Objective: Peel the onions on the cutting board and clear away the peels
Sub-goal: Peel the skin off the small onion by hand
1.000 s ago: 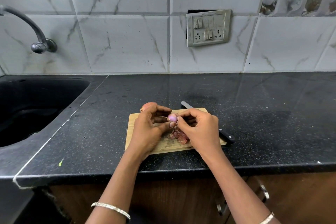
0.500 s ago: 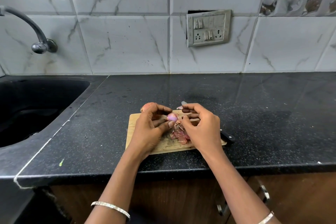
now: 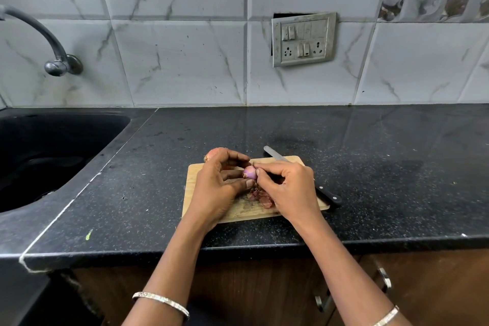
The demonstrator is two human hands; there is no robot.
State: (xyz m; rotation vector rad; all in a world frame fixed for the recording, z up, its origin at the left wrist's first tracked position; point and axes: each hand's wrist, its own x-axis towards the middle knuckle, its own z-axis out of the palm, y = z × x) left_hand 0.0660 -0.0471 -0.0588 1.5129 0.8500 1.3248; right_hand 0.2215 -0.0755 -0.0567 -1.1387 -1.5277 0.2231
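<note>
The cutting board (image 3: 246,213) lies on the counter (image 3: 370,180), near its front edge. Above the board, the left hand (image 3: 217,188) and right hand (image 3: 288,188) meet around the held onion (image 3: 250,172). The peels (image 3: 260,196) lie on the board beneath it. A second onion (image 3: 213,153) sits behind the left hand. The knife (image 3: 275,155) crosses the board's far right corner. The sink (image 3: 53,156) is set well to the left, with the tap (image 3: 50,40) on the wall behind it.

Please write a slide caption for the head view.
Left hand holds a small onion while right hand peels it above the cutting board.
</note>
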